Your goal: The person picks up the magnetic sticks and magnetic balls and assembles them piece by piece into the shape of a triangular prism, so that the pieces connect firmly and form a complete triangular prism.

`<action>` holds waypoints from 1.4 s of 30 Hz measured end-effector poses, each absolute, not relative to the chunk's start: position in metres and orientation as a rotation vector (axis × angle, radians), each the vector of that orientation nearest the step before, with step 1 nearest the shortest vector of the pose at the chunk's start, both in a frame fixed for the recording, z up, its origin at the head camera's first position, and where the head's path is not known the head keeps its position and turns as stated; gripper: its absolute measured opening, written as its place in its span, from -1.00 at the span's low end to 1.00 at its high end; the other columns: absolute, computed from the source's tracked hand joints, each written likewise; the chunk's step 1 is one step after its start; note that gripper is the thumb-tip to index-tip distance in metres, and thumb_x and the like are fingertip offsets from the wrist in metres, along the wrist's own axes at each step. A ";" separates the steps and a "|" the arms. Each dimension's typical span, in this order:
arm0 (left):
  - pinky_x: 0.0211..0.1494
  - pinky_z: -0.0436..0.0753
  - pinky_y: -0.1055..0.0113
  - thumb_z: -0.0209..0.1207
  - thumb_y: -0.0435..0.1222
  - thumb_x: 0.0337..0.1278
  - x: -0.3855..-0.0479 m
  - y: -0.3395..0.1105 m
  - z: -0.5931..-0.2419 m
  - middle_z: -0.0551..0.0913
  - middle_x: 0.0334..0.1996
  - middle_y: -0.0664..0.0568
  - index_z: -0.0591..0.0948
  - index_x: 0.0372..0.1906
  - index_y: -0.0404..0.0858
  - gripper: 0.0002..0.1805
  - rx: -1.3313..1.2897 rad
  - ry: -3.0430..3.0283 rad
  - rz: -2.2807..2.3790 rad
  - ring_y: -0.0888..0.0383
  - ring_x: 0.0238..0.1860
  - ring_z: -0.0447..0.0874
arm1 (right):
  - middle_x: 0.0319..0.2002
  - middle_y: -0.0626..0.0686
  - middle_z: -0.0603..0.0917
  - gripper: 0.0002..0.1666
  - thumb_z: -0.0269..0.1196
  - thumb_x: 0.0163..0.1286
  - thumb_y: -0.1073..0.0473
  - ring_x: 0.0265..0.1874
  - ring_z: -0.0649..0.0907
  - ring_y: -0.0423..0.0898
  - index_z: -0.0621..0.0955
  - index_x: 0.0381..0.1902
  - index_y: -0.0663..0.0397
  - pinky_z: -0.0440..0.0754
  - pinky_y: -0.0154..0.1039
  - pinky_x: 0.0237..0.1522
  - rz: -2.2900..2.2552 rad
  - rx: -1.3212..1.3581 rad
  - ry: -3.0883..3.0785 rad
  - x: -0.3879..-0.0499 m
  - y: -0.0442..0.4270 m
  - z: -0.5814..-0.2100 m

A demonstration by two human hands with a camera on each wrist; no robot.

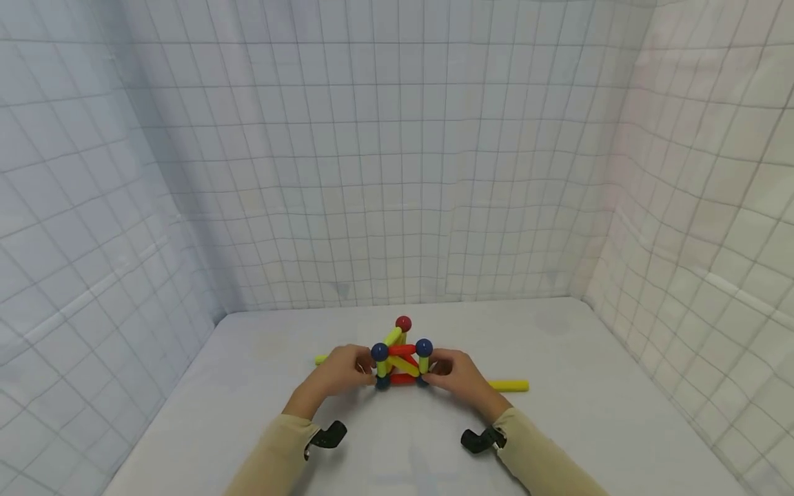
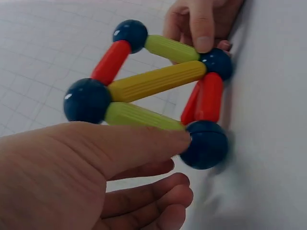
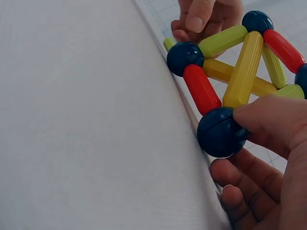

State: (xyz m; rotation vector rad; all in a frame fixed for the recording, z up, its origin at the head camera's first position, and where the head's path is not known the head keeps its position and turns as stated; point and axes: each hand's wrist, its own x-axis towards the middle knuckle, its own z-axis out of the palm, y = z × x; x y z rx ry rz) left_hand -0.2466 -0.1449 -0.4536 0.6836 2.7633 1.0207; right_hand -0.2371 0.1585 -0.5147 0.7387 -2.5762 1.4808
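Note:
A stick-and-ball building toy structure [image 1: 404,379] stands on the white table between both hands. Its dark blue balls are joined by red, yellow and lime sticks, and a red ball [image 1: 404,324] tops the rear. At the left, my left hand [image 1: 343,368] holds the lower front blue ball [image 2: 205,144], thumb against it and fingers curled beneath. My right hand [image 1: 457,375] grips the opposite lower blue ball [image 3: 221,132] between its thumb and curled fingers. A diagonal yellow stick [image 2: 156,80] crosses the front frame. Part of the rear is hidden behind this frame.
A yellow stick [image 1: 510,386] lies on the table [image 1: 577,413] beyond the right wrist. Behind the left hand, the end of a lime stick [image 1: 320,359] shows. White grid-patterned cloth walls [image 1: 384,165] enclose the back and both sides.

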 end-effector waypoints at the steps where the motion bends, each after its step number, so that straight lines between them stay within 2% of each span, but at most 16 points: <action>1: -0.22 0.68 0.20 0.54 -0.25 0.21 -0.247 -0.144 -0.458 0.69 -0.34 0.09 0.74 -0.11 -0.24 -0.75 0.686 2.733 1.014 0.12 -0.32 0.63 | -0.18 -0.11 0.76 -0.80 0.52 0.40 0.18 -0.24 0.73 -0.12 0.77 -0.04 -0.02 0.71 -0.25 -0.14 1.482 0.738 -2.578 -0.237 0.158 -0.515; 4: -0.31 0.67 0.24 0.57 -0.16 0.21 -0.247 -0.140 -0.469 0.66 -0.38 0.09 0.73 -0.10 -0.21 -0.69 0.662 2.703 1.040 0.11 -0.40 0.62 | -0.15 -0.10 0.77 -0.76 0.52 0.41 0.17 -0.22 0.73 -0.12 0.78 0.00 -0.01 0.71 -0.25 -0.11 1.490 0.747 -2.580 -0.238 0.158 -0.517; 9: -0.35 0.68 0.23 0.57 -0.20 0.21 -0.248 -0.137 -0.478 0.67 -0.38 0.07 0.74 -0.03 -0.24 -0.67 0.605 2.735 1.122 0.11 -0.42 0.62 | -0.15 -0.11 0.77 -0.76 0.52 0.41 0.12 -0.22 0.72 -0.11 0.79 -0.01 -0.01 0.70 -0.25 -0.11 1.476 0.747 -2.611 -0.239 0.157 -0.517; 15: -0.30 0.69 0.21 0.53 -0.18 0.28 -0.251 -0.134 -0.486 0.69 -0.30 0.05 0.74 0.06 -0.25 -0.63 0.546 2.800 1.185 0.10 -0.34 0.62 | -0.19 -0.15 0.75 -0.77 0.54 0.39 0.07 -0.23 0.69 -0.11 0.81 -0.04 -0.06 0.68 -0.24 -0.13 1.459 0.745 -2.639 -0.238 0.157 -0.513; 20: -0.15 0.69 0.15 0.49 -0.20 0.35 -0.254 -0.134 -0.496 0.72 -0.27 0.06 0.77 0.12 -0.26 -0.65 0.518 2.887 1.241 0.12 -0.26 0.62 | -0.18 -0.16 0.77 -0.78 0.53 0.41 0.09 -0.22 0.67 -0.12 0.84 -0.02 -0.08 0.67 -0.25 -0.14 1.501 0.812 -2.653 -0.237 0.153 -0.513; 24: -0.17 0.68 0.15 0.47 -0.26 0.35 -0.256 -0.133 -0.501 0.71 -0.30 0.07 0.79 0.10 -0.26 -0.70 0.483 2.939 1.298 0.13 -0.29 0.60 | -0.11 -0.14 0.79 -0.75 0.45 0.48 0.10 -0.19 0.67 -0.14 0.84 0.06 -0.01 0.67 -0.25 -0.10 1.519 0.876 -2.677 -0.233 0.146 -0.510; 28: -0.22 0.66 0.17 0.44 -0.32 0.38 -0.257 -0.132 -0.503 0.70 -0.33 0.08 0.79 0.10 -0.29 -0.73 0.462 2.969 1.339 0.14 -0.32 0.59 | -0.11 -0.10 0.78 -0.69 0.38 0.53 0.10 -0.31 0.68 -0.19 0.82 0.11 0.09 0.69 -0.28 -0.22 1.503 0.949 -2.693 -0.228 0.137 -0.504; 30: -0.17 0.68 0.15 0.42 -0.33 0.40 -0.258 -0.130 -0.504 0.74 -0.29 0.06 0.78 0.14 -0.32 -0.71 0.463 2.973 1.350 0.15 -0.30 0.63 | -0.11 -0.09 0.79 -0.67 0.36 0.53 0.12 -0.35 0.68 -0.21 0.80 0.13 0.13 0.69 -0.29 -0.26 1.485 0.984 -2.696 -0.226 0.133 -0.501; 37: -0.01 0.73 0.07 0.32 -0.36 0.49 -0.257 -0.126 -0.504 0.81 -0.09 -0.03 0.68 0.34 -0.37 -0.58 0.520 2.928 1.292 0.13 -0.15 0.70 | 0.06 -0.07 0.81 -0.62 0.36 0.53 0.16 -0.07 0.71 -0.28 0.76 0.22 0.16 0.68 -0.29 0.05 1.380 1.057 -2.727 -0.219 0.122 -0.498; 42: 0.02 0.71 0.05 0.25 -0.39 0.51 -0.253 -0.125 -0.503 0.81 0.01 -0.08 0.66 0.39 -0.35 -0.57 0.535 2.907 1.280 0.10 -0.15 0.66 | 0.04 -0.09 0.81 -0.60 0.36 0.53 0.14 -0.11 0.70 -0.28 0.75 0.24 0.16 0.69 -0.28 0.02 1.336 1.067 -2.748 -0.217 0.117 -0.498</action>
